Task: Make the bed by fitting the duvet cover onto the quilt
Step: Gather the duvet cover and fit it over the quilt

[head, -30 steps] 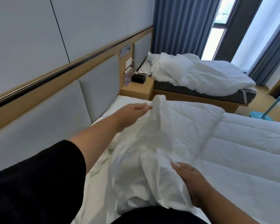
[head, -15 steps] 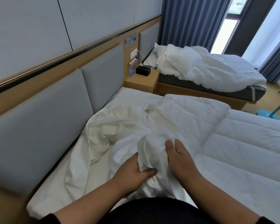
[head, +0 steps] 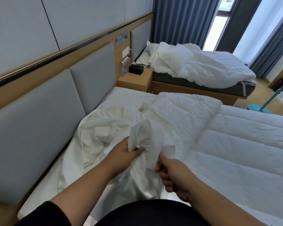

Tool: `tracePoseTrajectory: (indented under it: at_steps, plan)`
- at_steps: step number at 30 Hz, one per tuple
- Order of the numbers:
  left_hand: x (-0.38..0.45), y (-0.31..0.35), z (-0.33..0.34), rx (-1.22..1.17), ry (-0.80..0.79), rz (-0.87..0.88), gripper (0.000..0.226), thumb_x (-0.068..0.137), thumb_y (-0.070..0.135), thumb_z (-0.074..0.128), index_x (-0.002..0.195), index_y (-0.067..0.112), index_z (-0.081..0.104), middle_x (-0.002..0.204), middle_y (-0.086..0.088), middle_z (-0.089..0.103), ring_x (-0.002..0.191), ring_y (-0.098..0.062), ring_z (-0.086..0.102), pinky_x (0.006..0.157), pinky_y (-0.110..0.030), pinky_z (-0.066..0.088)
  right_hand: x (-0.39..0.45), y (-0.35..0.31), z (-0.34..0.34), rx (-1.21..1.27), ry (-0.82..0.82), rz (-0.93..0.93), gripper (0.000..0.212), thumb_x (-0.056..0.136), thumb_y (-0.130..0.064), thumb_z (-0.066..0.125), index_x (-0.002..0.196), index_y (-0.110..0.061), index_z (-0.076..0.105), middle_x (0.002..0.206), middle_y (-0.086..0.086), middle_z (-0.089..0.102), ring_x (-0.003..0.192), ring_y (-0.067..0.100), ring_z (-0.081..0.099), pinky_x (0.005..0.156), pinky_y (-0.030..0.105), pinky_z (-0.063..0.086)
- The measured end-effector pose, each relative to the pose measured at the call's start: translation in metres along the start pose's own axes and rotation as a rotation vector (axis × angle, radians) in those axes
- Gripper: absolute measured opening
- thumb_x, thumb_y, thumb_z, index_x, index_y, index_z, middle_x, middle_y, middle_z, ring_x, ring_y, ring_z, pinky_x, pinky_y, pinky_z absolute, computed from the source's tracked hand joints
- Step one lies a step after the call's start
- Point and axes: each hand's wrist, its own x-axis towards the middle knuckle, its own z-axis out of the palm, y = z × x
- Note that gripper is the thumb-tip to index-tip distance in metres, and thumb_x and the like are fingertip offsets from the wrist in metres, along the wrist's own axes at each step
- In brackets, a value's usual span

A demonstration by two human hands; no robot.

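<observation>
Fingers [head: 138, 150] of both hands grip the bunched duvet cover [head: 142, 132].

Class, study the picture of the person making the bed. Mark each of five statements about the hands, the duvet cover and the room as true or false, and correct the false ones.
1. Both hands grip the duvet cover. True: the left hand and right hand each hold bunched white fabric.
2. The quilt lies on the floor. False: it lies spread on the near bed.
3. A black tissue box sits on the nightstand. True.
4. The far bed is neatly made. False: its bedding is rumpled.
5. The curtains are red. False: they are blue.
</observation>
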Motion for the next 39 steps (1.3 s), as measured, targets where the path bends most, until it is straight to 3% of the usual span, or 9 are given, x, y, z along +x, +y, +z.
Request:
tracePoseTrajectory:
  at_steps: [3,10,17,20,25,28,33,36,39]
  plan:
    - [-0.011,-0.005,0.0,-0.071,-0.116,-0.038,0.033,0.09,0.044,0.07,0.122,0.04,0.063,0.116,0.019,0.071,0.109,-0.002,0.066,0.1,-0.037,0.051,0.037,0.007,-0.034,-0.028,0.378,-0.177,0.033,0.092,-0.034,0.059,0.067,-0.013,0.053,0.061,0.004,0.044,0.052,0.019,0.037,0.052,0.03,0.032]
    - [-0.023,-0.013,-0.007,-0.311,-0.127,-0.098,0.057,0.078,0.053,0.075,0.129,0.033,0.059,0.124,0.008,0.071,0.117,-0.016,0.066,0.102,-0.041,0.052,0.043,0.024,-0.012,-0.377,-0.089,-0.203,0.028,0.082,-0.019,0.072,0.107,-0.029,0.067,0.105,-0.013,0.069,0.1,0.007,0.065,0.075,0.019,0.055]
    - [-0.037,0.001,-0.002,-0.326,-0.05,-0.134,0.03,0.095,0.047,0.043,0.121,0.041,0.057,0.109,0.027,0.071,0.109,0.004,0.065,0.093,-0.017,0.052,0.048,0.021,0.002,-0.257,0.013,-0.426,0.029,0.089,0.001,0.063,0.079,-0.025,0.071,0.076,-0.013,0.073,0.078,0.001,0.068,0.067,0.017,0.051]
    - [-0.044,0.024,-0.016,-0.27,0.173,-0.101,0.031,0.101,0.043,0.042,0.103,0.037,0.073,0.104,0.017,0.075,0.101,-0.003,0.07,0.098,-0.032,0.053,0.054,0.025,0.004,-0.348,-0.023,-0.396,0.035,0.09,-0.006,0.062,0.066,-0.029,0.067,0.065,-0.014,0.069,0.069,0.001,0.063,0.063,0.018,0.047]
    - [-0.081,0.088,-0.043,-0.311,0.094,0.151,0.036,0.092,0.045,0.06,0.069,0.019,0.069,0.067,0.0,0.063,0.06,-0.015,0.058,0.057,-0.023,0.044,0.074,0.026,-0.005,-0.263,0.042,-0.364,0.017,0.1,-0.031,0.057,0.115,-0.034,0.063,0.109,-0.017,0.069,0.102,0.002,0.062,0.083,0.022,0.05]
    - [-0.101,0.099,-0.051,-0.12,-0.181,0.213,0.038,0.086,0.051,0.058,0.072,0.015,0.056,0.067,-0.001,0.045,0.065,-0.015,0.042,0.062,-0.023,0.037,0.089,0.015,-0.018,-0.176,0.119,-0.355,0.019,0.096,-0.034,0.059,0.114,-0.032,0.065,0.11,-0.007,0.071,0.106,0.018,0.067,0.094,0.042,0.054]
    - [-0.079,0.011,-0.026,0.057,-0.345,-0.327,0.037,0.084,0.052,0.059,0.085,0.016,0.054,0.082,0.002,0.051,0.077,-0.017,0.045,0.081,-0.042,0.043,0.105,-0.032,-0.037,-0.061,0.261,-0.479,0.023,0.095,-0.011,0.054,0.109,-0.016,0.072,0.106,0.001,0.075,0.101,0.022,0.07,0.092,0.05,0.057]
    - [-0.063,-0.037,-0.02,0.509,-0.548,-0.507,0.019,0.086,0.036,0.057,0.09,0.018,0.063,0.082,0.009,0.06,0.077,-0.008,0.052,0.082,-0.029,0.05,0.082,-0.05,-0.03,-0.104,0.038,-0.538,0.017,0.095,0.003,0.054,0.094,0.0,0.071,0.093,0.01,0.076,0.087,0.024,0.071,0.085,0.05,0.057]
    - [-0.042,-0.049,-0.039,0.332,-0.594,-0.624,0.022,0.082,0.007,0.054,0.092,0.009,0.073,0.082,-0.002,0.068,0.073,-0.015,0.059,0.068,-0.028,0.052,0.057,-0.038,-0.019,-0.217,-0.314,-0.486,0.016,0.091,-0.012,0.066,0.1,0.0,0.072,0.1,0.02,0.075,0.095,0.032,0.072,0.088,0.047,0.056]
